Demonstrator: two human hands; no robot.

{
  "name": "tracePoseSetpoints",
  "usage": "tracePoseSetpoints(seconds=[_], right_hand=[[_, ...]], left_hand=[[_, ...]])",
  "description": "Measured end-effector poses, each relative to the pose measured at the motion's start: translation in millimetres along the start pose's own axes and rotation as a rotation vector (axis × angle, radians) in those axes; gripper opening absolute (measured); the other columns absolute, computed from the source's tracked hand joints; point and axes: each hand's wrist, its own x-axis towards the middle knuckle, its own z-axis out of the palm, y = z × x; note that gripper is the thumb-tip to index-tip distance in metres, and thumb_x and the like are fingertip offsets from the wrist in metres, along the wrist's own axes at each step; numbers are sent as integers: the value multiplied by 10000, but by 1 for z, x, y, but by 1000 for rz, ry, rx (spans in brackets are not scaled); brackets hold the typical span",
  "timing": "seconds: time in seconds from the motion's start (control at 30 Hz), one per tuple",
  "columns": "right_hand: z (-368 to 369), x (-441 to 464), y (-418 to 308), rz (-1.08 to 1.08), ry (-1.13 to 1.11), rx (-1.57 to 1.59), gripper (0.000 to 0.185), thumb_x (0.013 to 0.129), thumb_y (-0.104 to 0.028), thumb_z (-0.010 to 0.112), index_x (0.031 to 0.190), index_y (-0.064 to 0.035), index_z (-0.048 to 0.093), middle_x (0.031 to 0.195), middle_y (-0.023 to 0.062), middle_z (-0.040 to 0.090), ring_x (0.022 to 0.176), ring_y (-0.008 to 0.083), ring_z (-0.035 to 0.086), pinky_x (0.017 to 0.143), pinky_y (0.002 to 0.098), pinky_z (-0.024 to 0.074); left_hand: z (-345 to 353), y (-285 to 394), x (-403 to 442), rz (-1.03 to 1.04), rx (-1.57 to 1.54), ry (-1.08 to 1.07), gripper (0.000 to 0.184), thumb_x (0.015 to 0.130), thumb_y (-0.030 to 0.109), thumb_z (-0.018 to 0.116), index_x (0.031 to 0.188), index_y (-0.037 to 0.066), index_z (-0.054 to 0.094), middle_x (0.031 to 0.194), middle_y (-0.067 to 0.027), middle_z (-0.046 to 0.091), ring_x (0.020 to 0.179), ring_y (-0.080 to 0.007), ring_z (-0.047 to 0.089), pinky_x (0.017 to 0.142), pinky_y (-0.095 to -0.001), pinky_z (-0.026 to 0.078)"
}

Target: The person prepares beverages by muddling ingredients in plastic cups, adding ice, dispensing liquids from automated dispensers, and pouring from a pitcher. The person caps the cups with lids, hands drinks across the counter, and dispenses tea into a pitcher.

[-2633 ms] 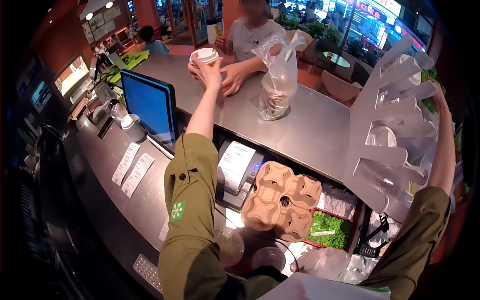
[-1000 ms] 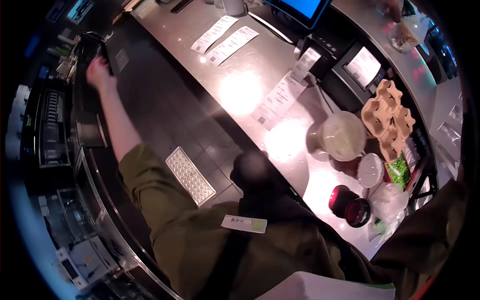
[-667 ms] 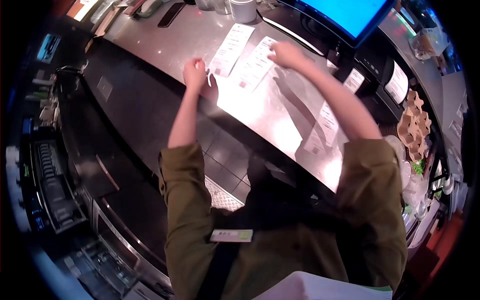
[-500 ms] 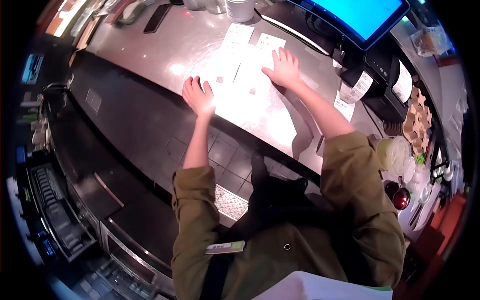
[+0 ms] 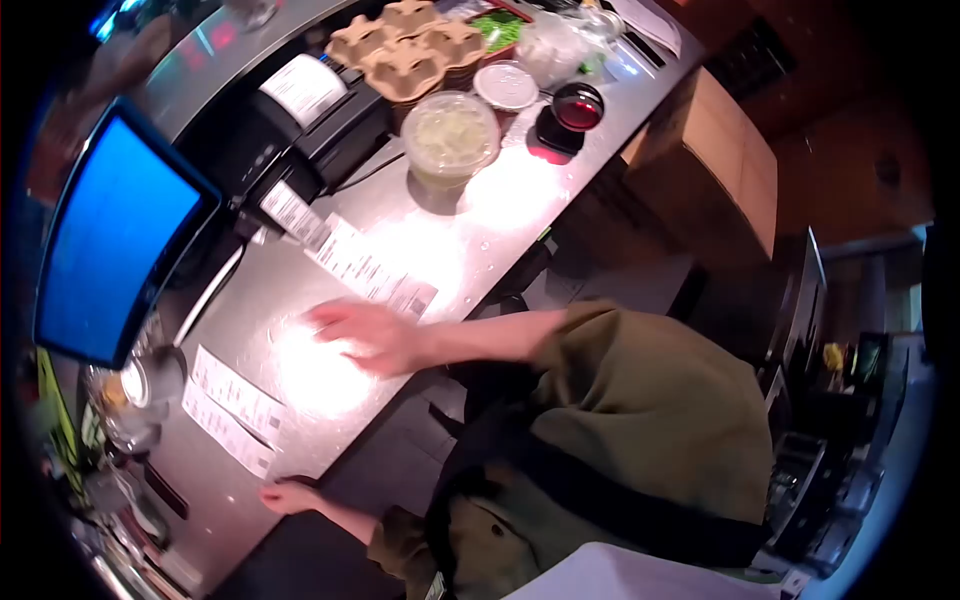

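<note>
Head view: the right hand (image 5: 375, 338), blurred, has moved away from the two paper slips (image 5: 228, 430) lying flat on the counter (image 5: 255, 325), so the work seems to be shifting along; whether it holds anything, I can't tell. The left hand (image 5: 288, 496) is just beside the slips, grip unclear. I count one further slip (image 5: 368, 265), two lidded tubs (image 5: 452, 140), one screen (image 5: 120, 240)

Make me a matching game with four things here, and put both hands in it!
1. screen
2. left hand
3. cup carrier
4. right hand

A. brown
B. above the brightly lit patch of the counter
C. blue
D. beside the ends of two paper slips

Pairs: 1-C, 2-D, 3-A, 4-B
</note>
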Motion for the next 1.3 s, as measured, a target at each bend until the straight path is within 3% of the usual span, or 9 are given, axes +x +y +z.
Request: tracePoseSetpoints(seconds=[0.03, 0.07, 0.1, 0.33, 0.43, 0.57, 0.67, 0.8, 1.3], right_hand=[[-42, -27, 14, -85, 117, -63, 311, 763, -35, 561, 1070, -19, 510, 1195, 141, 438, 1065, 284, 481, 892, 347, 402], [-89, -46, -13, 597, 228, 235, 362, 717, -3, 564, 1075, -11, 504, 1119, 112, 498, 980, 212, 514, 819, 328, 430], [-137, -61, -6, 403, 325, -327, 385, 711, 3, 565, 1089, 3, 487, 1043, 96, 529, 886, 193, 534, 768, 309, 443], [-334, -33, 43, 354, 679, -597, 178, 822, -75, 529, 969, 21, 561, 902, 79, 582, 775, 134, 567, 689, 241, 450], [-370, 7, 100, 694, 664, -193, 204, 819, -104, 515, 959, 17, 604, 828, 44, 612, 762, 114, 564, 695, 218, 439], [-405, 26, 141, 504, 65, -268, 296, 848, -136, 476, 1098, 6, 545, 1056, 72, 573, 930, 132, 541, 803, 259, 430], [-409, 25, 154, 667, 116, 127, 358, 900, -228, 439, 1157, 12, 507, 1147, 82, 539, 1059, 153, 488, 912, 271, 362], [-360, 20, 164, 720, 425, 245, 609, 917, -448, 309, 1159, 89, 465, 1190, 167, 497, 1127, 209, 450, 958, 293, 315], [-353, 13, 171, 466, 416, 21, 353, 923, -221, 329, 1060, 20, 546, 1061, 152, 570, 1009, 262, 525, 874, 319, 385]], left_hand=[[-3, 29, -9, -27, -52, 149, 337, 895, 218, 421, 979, -82, 551, 959, -196, 578, 863, -257, 548, 799, -325, 426], [1, 59, -23, 78, -157, 195, 318, 899, 199, 416, 1004, -74, 540, 984, -188, 572, 886, -254, 544, 813, -329, 425], [9, 91, -43, 176, -263, 246, 302, 903, 180, 410, 1030, -67, 530, 1009, -180, 566, 910, -251, 540, 828, -333, 424], [59, 389, -304, 544, -1211, -1081, 321, 877, 165, 421, 1118, -40, 477, 1108, -129, 515, 1040, -219, 486, 915, -326, 360], [96, 453, -410, -161, -1006, -1368, 462, 915, 224, 381, 1271, -55, 285, 1278, -160, 376, 1193, -243, 349, 989, -294, 256], [175, 458, -459, 413, -784, -762, 487, 883, 210, 436, 1259, -62, 287, 1325, -231, 274, 1208, -315, 327, 976, -367, 279], [197, 480, -453, 649, -734, -548, 387, 870, 160, 452, 1189, -56, 409, 1288, -211, 351, 1210, -312, 324, 990, -362, 261], [224, 499, -440, 679, -648, -546, 263, 867, 153, 444, 1034, -6, 572, 1049, -147, 565, 1019, -301, 501, 876, -370, 376], [231, 502, -441, 710, -578, -598, 296, 895, 171, 384, 1033, -14, 570, 1082, -141, 560, 1008, -272, 527, 859, -340, 397]])
